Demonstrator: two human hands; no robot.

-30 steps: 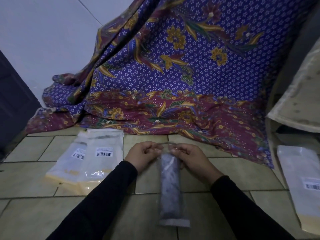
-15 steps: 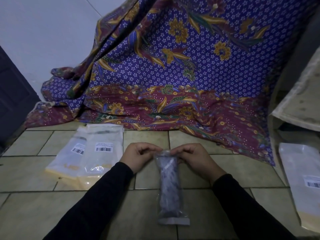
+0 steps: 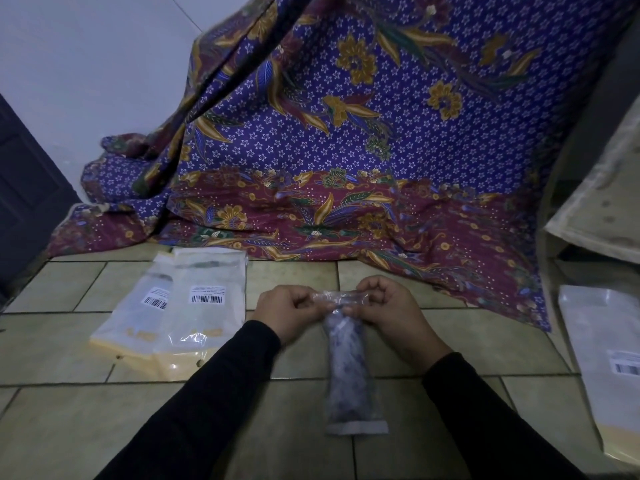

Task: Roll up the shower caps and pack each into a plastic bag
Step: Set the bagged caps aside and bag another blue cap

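1. The patterned cloth (image 3: 346, 150) lies just beyond your grip; the tiled floor (image 3: 69, 427) toward you gives open room.
2. Labelled packets (image 3: 194, 317) lie well left of your grip, a single packet (image 3: 602, 358) well right.
3. The plastic bag (image 3: 349, 386), rolled shower cap (image 3: 346, 355) inside, runs lengthwise from your grip toward you.
4. Your left hand (image 3: 289, 311) and right hand (image 3: 388, 306) both pinch the bag's folded top, equally near.

plastic bag (image 3: 349, 370) top folded over, pulled flat sideways
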